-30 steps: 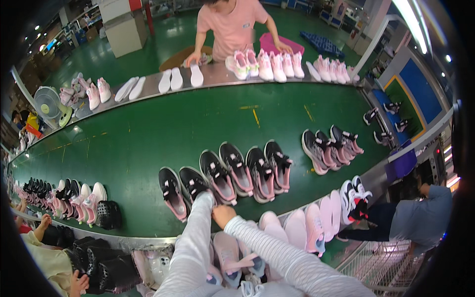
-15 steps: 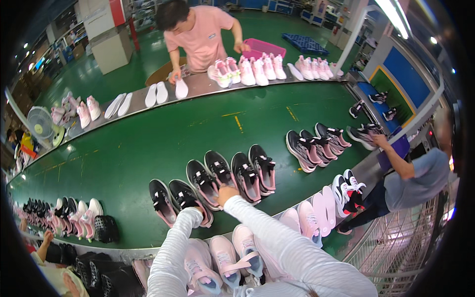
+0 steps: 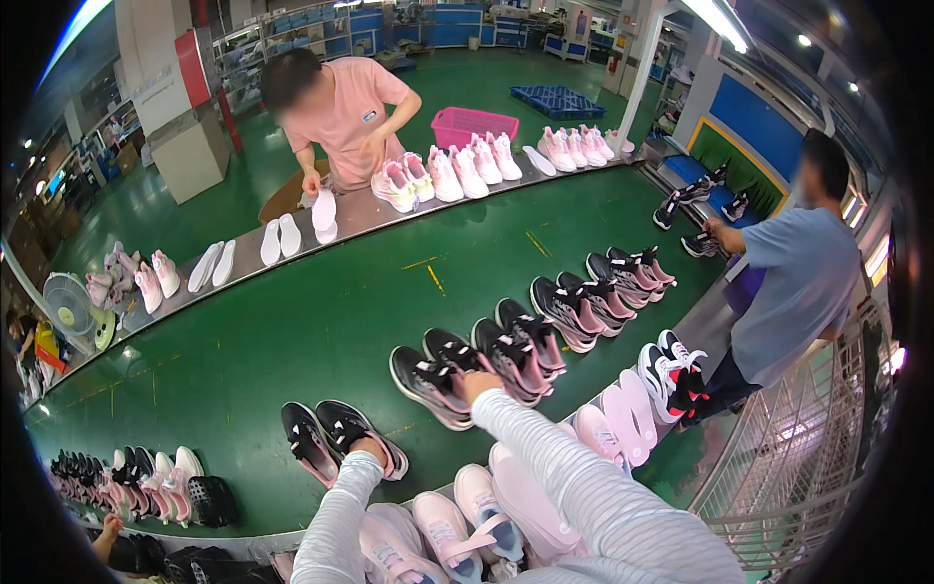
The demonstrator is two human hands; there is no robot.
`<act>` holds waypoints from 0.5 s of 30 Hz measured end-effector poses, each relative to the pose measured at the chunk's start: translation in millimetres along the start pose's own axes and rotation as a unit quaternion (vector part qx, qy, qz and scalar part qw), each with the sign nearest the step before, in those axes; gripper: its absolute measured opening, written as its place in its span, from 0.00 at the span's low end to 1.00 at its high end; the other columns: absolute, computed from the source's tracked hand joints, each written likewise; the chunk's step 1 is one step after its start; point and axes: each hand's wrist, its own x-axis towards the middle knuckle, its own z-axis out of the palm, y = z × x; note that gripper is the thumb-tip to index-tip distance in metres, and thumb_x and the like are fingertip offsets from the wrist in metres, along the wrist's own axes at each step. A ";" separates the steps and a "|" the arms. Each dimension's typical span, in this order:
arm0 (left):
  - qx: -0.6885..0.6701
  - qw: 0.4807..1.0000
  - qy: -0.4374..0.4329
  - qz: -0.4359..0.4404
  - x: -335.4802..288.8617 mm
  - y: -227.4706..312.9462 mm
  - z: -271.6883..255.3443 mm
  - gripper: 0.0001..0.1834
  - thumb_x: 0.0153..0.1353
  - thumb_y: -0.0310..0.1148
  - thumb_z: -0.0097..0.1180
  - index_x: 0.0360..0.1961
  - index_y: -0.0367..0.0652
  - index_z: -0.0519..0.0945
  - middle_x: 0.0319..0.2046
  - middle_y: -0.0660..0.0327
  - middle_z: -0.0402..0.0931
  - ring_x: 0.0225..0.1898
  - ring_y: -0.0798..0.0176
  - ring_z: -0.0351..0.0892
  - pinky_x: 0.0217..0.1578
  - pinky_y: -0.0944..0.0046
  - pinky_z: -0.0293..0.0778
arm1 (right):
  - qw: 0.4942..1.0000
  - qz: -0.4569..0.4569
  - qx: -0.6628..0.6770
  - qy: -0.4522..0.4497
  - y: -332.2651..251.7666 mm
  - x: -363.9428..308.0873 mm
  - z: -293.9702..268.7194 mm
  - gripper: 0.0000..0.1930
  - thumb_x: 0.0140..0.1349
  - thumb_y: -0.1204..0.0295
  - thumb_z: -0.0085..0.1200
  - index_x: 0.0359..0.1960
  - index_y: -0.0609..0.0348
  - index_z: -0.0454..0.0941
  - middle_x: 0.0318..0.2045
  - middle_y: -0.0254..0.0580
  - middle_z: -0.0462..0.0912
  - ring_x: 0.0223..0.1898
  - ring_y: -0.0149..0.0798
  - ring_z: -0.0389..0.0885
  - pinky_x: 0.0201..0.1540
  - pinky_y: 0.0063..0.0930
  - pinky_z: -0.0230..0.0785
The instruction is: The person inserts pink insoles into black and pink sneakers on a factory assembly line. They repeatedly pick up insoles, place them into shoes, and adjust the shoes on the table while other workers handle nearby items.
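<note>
A pair of black sneakers with pink linings stands on the green conveyor belt in front of me. My left hand (image 3: 368, 449) is at the heel opening of the right-hand sneaker (image 3: 345, 424) of that pair, its fingers mostly hidden inside; the other sneaker (image 3: 307, 438) stands close beside it. Farther right, my right hand (image 3: 480, 386) grips the heel of a black sneaker (image 3: 449, 352) in a row of several. Another black sneaker (image 3: 420, 382) sits just left of this hand, and further ones (image 3: 520, 341) stand to its right.
More black sneakers (image 3: 574, 313) stand farther right on the belt (image 3: 243, 360). Pale pink sneakers (image 3: 440, 521) and insoles (image 3: 623, 419) line the near ledge. Across the belt, a person in pink (image 3: 350, 107) holds an insole (image 3: 324, 209); another in blue-grey (image 3: 793, 273) handles sneakers at right.
My right hand has moved right along with the row of black sneakers, closing up to the farther group. The gap to the left-hand pair has widened. The view has shifted right.
</note>
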 end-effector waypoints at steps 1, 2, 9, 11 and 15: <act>-0.009 1.000 0.013 0.000 4.9 4.7 -0.9 0.15 0.45 0.34 0.44 0.34 0.39 0.74 0.34 0.54 0.72 0.32 0.52 0.72 0.34 0.61 0.68 | 0.999 0.014 -0.018 0.025 19.7 0.8 -0.6 0.20 0.54 0.58 0.31 0.33 0.60 0.71 0.28 0.48 0.76 0.32 0.42 0.75 0.33 0.34 0.66; -0.021 0.999 0.035 -0.010 4.0 3.3 -2.3 0.15 0.45 0.35 0.44 0.34 0.39 0.74 0.34 0.54 0.72 0.32 0.52 0.72 0.34 0.61 0.68 | 0.999 0.027 0.000 0.045 31.6 5.3 3.1 0.21 0.52 0.52 0.34 0.28 0.56 0.73 0.26 0.46 0.76 0.30 0.43 0.76 0.32 0.35 0.65; -0.196 0.979 -0.048 0.015 25.1 -9.6 2.7 0.16 0.44 0.34 0.47 0.37 0.43 0.73 0.38 0.55 0.70 0.36 0.54 0.71 0.37 0.62 0.68 | 0.984 -0.080 0.135 0.080 85.8 -51.0 -86.0 0.18 0.45 0.61 0.48 0.36 0.57 0.70 0.28 0.45 0.75 0.30 0.44 0.73 0.34 0.31 0.64; -0.014 0.996 -0.060 0.065 19.6 -18.0 6.4 0.16 0.44 0.35 0.46 0.38 0.44 0.73 0.41 0.56 0.68 0.40 0.55 0.69 0.40 0.63 0.66 | 0.974 -0.075 0.196 0.082 106.0 -82.0 -116.6 0.17 0.46 0.61 0.47 0.36 0.57 0.71 0.23 0.42 0.76 0.28 0.43 0.74 0.30 0.32 0.64; 0.333 0.914 -0.094 0.211 24.1 -14.0 13.4 0.17 0.45 0.37 0.46 0.39 0.47 0.72 0.45 0.59 0.64 0.46 0.58 0.64 0.45 0.64 0.62 | 0.948 0.047 0.235 0.207 205.1 -154.0 -127.1 0.15 0.44 0.63 0.51 0.33 0.59 0.71 0.19 0.44 0.74 0.24 0.38 0.73 0.27 0.27 0.64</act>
